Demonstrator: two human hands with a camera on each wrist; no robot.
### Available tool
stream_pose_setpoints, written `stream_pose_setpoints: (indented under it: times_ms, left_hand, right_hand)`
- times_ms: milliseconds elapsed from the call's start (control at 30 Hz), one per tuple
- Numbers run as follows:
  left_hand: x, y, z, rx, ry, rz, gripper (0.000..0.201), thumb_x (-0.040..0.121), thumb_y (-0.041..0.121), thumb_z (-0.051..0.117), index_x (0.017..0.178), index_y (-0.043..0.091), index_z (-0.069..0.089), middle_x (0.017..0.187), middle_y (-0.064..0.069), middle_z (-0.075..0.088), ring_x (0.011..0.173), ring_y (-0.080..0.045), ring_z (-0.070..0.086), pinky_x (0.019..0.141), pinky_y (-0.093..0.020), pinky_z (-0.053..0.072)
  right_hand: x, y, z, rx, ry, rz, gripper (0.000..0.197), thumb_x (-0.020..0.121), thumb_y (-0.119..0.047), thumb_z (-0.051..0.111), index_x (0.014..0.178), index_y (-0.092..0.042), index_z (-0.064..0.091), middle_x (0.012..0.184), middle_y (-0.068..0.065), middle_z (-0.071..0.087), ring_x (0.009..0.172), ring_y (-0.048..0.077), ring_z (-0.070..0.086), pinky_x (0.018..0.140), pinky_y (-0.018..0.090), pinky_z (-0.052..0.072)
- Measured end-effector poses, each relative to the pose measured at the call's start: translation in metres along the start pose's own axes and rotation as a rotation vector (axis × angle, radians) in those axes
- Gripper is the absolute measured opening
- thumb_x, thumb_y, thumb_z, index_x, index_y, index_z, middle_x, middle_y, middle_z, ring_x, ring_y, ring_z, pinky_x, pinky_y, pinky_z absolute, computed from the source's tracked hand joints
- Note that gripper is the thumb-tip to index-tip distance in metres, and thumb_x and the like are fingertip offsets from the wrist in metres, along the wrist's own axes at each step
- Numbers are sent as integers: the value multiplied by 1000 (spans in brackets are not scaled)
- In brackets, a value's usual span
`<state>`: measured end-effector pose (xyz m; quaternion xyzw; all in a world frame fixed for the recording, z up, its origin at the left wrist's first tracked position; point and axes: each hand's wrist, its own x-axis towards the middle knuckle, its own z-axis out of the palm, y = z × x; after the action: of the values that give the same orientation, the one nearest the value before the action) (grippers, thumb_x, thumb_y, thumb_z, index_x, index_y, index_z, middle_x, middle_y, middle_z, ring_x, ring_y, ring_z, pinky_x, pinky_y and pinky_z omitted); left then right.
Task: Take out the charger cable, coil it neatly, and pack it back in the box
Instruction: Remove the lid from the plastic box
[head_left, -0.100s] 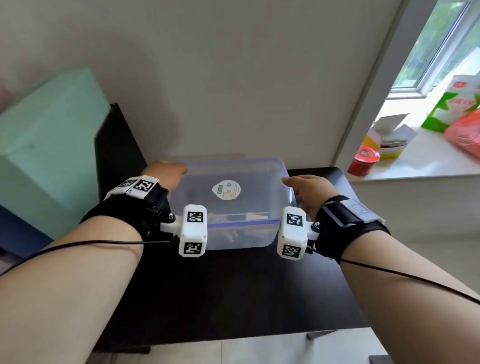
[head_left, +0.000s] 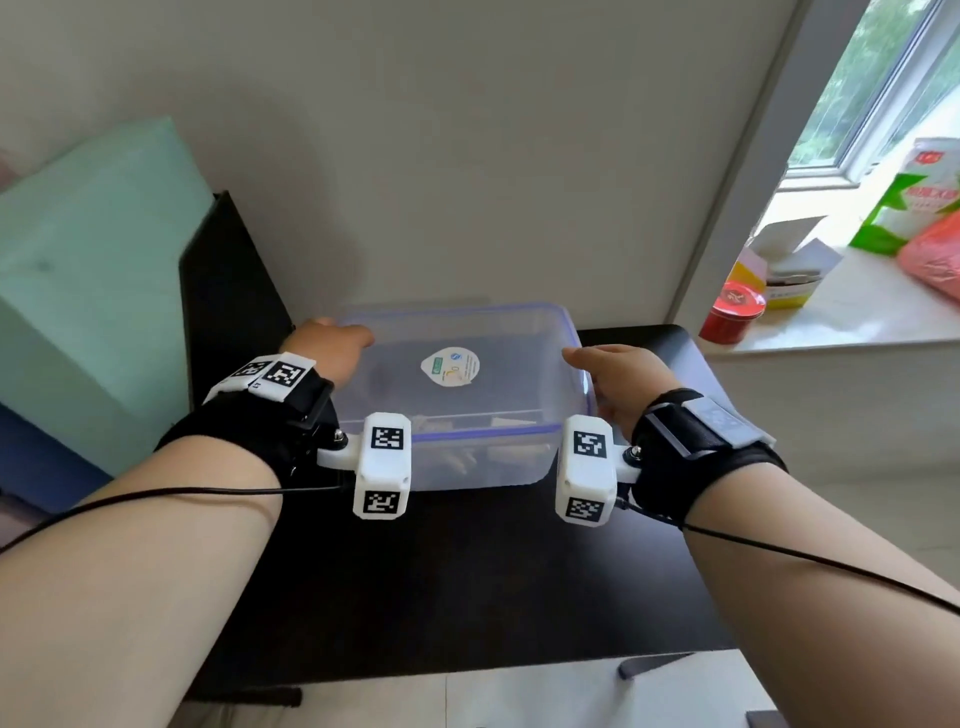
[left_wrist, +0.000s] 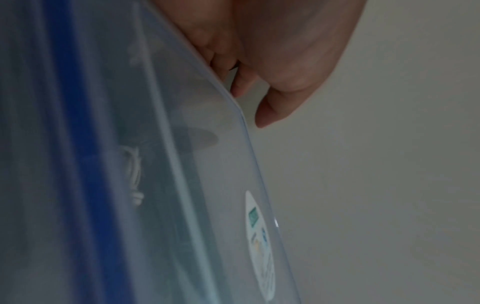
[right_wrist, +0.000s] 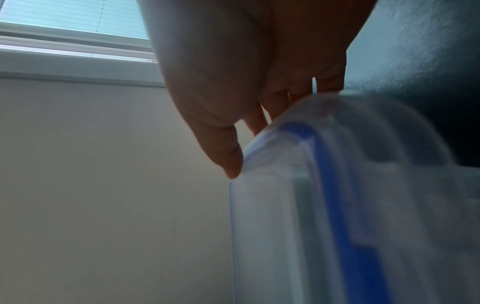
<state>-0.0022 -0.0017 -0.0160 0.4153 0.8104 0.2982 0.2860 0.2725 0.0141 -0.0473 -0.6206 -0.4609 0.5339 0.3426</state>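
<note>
Looking down from the head cam, the box (head_left: 467, 384), a clear plastic tub with a blue seal and its lid on, sits at the back of the black table (head_left: 467, 582), pretty much right against the wall (head_left: 467, 156), so no real room behind it but lots of bare tabletop in front. The left hand (head_left: 332, 348) is curled over the lid's left edge and the right hand (head_left: 618, 382) over its right edge, so both grips are closed onto the box itself. A big teal foam block (head_left: 88, 270) crowds the left side, and off to the right the windowsill (head_left: 852, 322) carries a red tin (head_left: 732, 312), a small open carton (head_left: 779, 265) and a green-and-white carton (head_left: 904, 208), all well apart from the box. Left wrist cam: fingers (left_wrist: 272, 111) hooked down at the lid edge, round sticker (left_wrist: 259, 242) on the lid, and something pale and cord-like (left_wrist: 135, 176) blurry through the plastic, probably the charger cable but can't tell for sure. Right wrist cam: thumb (right_wrist: 228, 156) tip on the lid's corner, other fingers tucked behind the rim, window frame (right_wrist: 78, 61) up behind.
</note>
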Motion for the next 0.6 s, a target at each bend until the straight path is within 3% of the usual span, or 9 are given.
stream_pose_setpoints:
  times_ms: [33, 100, 167, 233, 333, 433, 533, 600]
  left_hand:
    - [0, -2, 0, -14, 0, -8, 46, 84, 30, 54, 120, 3, 58, 131, -18, 55, 117, -35, 53, 97, -38, 42]
    - [-4, -1, 0, -5, 0, 6, 43, 86, 28, 51, 120, 2, 59, 132, -17, 54, 118, -34, 52, 97, -36, 41]
    - [-9, 4, -2, 22, -9, 19, 40, 92, 24, 44, 124, 5, 57, 138, -17, 48, 124, -32, 47, 95, -30, 37]
    - [-16, 10, -5, 19, -15, 28, 39, 94, 20, 39, 126, 8, 56, 141, -17, 45, 126, -31, 45, 96, -29, 35]
    - [-20, 21, -5, -16, -3, 60, 41, 90, 23, 48, 126, 5, 54, 138, -19, 50, 117, -31, 51, 90, -31, 37]
    - [-32, 43, -7, -148, 25, 67, 45, 88, 23, 53, 129, 3, 50, 139, -21, 49, 127, -36, 48, 93, -34, 39]
    - [-39, 68, -7, -191, 11, 155, 44, 92, 12, 42, 136, 6, 45, 146, -22, 39, 132, -37, 40, 102, -33, 35]
    - [-48, 86, -4, -222, -41, 216, 54, 80, 29, 52, 129, 7, 51, 140, -22, 48, 127, -38, 48, 102, -40, 43]
  right_hand:
    - [-3, 1, 1, 34, -5, 10, 26, 64, -39, 69, 63, -13, 66, 53, 6, 46, 51, 27, 42, 63, 36, 40]
    - [-2, 5, 6, 67, 7, -31, 31, 56, -42, 66, 66, -14, 72, 75, 19, 69, 69, 39, 63, 81, 48, 54]
    - [-4, 4, 9, 68, -10, -58, 49, 51, -44, 63, 78, -3, 67, 89, 25, 70, 78, 36, 66, 85, 63, 50]
    - [-10, -2, 11, 71, -18, -78, 49, 52, -41, 64, 79, 0, 65, 91, 26, 70, 82, 39, 68, 83, 64, 50]
    - [-19, -15, 6, 101, 23, -130, 34, 55, -36, 64, 77, -10, 66, 86, 20, 71, 80, 40, 68, 80, 60, 53]
    - [-33, -32, -8, 183, 68, -170, 15, 66, -22, 62, 79, -14, 63, 86, 16, 68, 77, 37, 67, 78, 59, 55]
    - [-40, -39, -32, 415, 57, -206, 5, 84, -4, 57, 86, -9, 59, 83, 11, 65, 59, 21, 62, 62, 37, 54]
    - [-42, -39, -54, 492, 87, -231, 8, 88, -1, 54, 89, -7, 59, 80, 9, 64, 50, 14, 62, 49, 24, 52]
